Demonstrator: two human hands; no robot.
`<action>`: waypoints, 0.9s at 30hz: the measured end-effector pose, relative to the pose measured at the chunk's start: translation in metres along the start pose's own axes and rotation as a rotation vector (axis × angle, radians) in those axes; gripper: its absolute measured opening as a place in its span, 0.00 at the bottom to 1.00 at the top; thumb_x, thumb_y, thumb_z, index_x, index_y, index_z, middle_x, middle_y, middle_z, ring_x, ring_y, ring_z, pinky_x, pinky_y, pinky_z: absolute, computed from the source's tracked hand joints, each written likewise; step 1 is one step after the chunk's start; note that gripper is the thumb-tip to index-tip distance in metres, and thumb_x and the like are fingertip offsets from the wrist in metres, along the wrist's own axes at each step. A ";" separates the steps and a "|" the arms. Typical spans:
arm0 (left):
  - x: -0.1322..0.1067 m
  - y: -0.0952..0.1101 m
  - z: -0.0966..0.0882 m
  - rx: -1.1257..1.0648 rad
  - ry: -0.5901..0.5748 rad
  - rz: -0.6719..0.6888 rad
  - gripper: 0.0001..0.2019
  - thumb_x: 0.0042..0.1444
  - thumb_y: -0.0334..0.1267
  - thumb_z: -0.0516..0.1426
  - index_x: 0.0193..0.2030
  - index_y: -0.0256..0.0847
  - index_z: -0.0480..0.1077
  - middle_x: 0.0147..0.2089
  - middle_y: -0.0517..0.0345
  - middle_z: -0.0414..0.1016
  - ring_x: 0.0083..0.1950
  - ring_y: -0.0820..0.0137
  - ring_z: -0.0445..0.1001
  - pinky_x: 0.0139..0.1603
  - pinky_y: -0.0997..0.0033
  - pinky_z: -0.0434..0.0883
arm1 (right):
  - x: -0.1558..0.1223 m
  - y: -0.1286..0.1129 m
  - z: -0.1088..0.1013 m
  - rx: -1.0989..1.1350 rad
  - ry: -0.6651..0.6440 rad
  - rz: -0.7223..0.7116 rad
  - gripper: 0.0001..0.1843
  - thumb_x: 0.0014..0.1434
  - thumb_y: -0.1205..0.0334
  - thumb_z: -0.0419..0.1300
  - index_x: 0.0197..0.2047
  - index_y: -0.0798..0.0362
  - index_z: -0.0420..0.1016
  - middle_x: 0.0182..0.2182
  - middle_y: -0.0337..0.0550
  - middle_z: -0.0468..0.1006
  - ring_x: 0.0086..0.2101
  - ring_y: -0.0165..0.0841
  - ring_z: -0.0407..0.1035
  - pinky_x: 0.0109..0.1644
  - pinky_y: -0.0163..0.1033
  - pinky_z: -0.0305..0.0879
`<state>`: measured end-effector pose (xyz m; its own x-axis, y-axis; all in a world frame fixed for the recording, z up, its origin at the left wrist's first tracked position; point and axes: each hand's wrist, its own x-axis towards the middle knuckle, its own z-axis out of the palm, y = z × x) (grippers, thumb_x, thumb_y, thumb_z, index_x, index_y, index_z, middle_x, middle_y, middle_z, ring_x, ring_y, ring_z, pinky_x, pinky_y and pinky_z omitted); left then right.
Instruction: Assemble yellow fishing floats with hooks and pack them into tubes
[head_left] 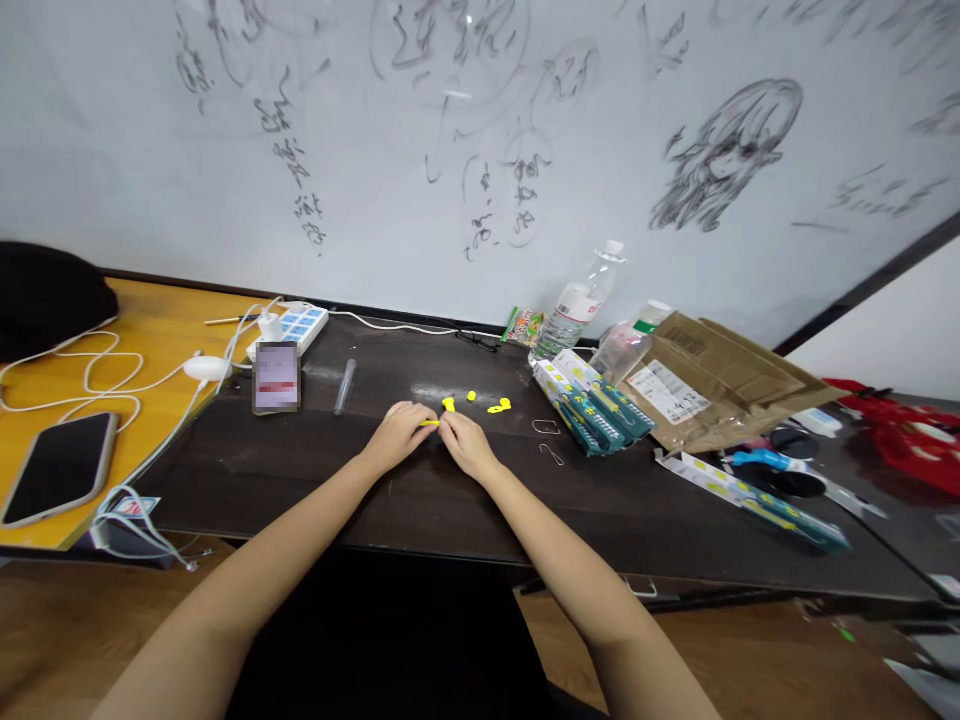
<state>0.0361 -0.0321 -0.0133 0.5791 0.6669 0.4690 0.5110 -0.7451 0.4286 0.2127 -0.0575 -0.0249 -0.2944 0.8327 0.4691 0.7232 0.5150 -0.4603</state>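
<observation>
The person's bare forearms fill the near edge, and both run up to the middle of the dark table [315, 480]. There the left hand [399, 432] and right hand [466, 443] meet fingertip to fingertip, both pinching one yellow piece [430, 423] between them, just above the tabletop. The piece is tiny and thin, probably light, stiff plastic that could slip or snap, so a fingertip pinch at each end suits it best. Just beyond, at 1 o'clock from the hands, more yellow bits [498, 406] lie loose on the table. Two wire clips [550, 440] lie at 3 o'clock, and past them a stack of green boxes [596, 405] leans against a cardboard parcel [712, 385]. A water bottle [577, 305] stands at 1 o'clock by the wall. At 11 o'clock lie a clear tube [345, 385], a card [277, 377] and a power strip [296, 325]. Far out at 9 o'clock, a phone [60, 465] rests on the yellow desk [150, 330] amid white cables [90, 380].
</observation>
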 end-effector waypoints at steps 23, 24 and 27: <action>-0.003 -0.002 0.002 -0.029 -0.021 -0.100 0.15 0.64 0.45 0.45 0.48 0.45 0.68 0.41 0.58 0.77 0.40 0.68 0.75 0.40 0.73 0.65 | -0.063 0.061 -0.082 -0.421 -0.081 0.359 0.08 0.57 0.68 0.51 0.35 0.52 0.70 0.34 0.43 0.70 0.31 0.32 0.66 0.34 0.35 0.57; -0.004 -0.002 0.002 -0.026 -0.005 -0.119 0.15 0.64 0.45 0.45 0.49 0.45 0.67 0.41 0.58 0.77 0.40 0.68 0.75 0.39 0.73 0.65 | -0.054 0.058 -0.077 -0.404 -0.105 0.331 0.08 0.57 0.69 0.51 0.35 0.52 0.70 0.34 0.42 0.70 0.31 0.31 0.66 0.34 0.34 0.57; -0.003 -0.002 0.001 -0.011 0.026 -0.181 0.16 0.64 0.46 0.44 0.52 0.45 0.66 0.37 0.58 0.76 0.37 0.68 0.75 0.37 0.73 0.64 | -0.029 0.055 -0.071 -0.390 -0.133 0.312 0.08 0.56 0.70 0.51 0.37 0.52 0.70 0.33 0.42 0.72 0.31 0.31 0.66 0.34 0.34 0.56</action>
<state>0.0338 -0.0326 -0.0166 0.4612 0.7903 0.4034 0.5986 -0.6128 0.5159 0.3056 -0.0683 -0.0101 -0.0860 0.9663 0.2426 0.9608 0.1449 -0.2362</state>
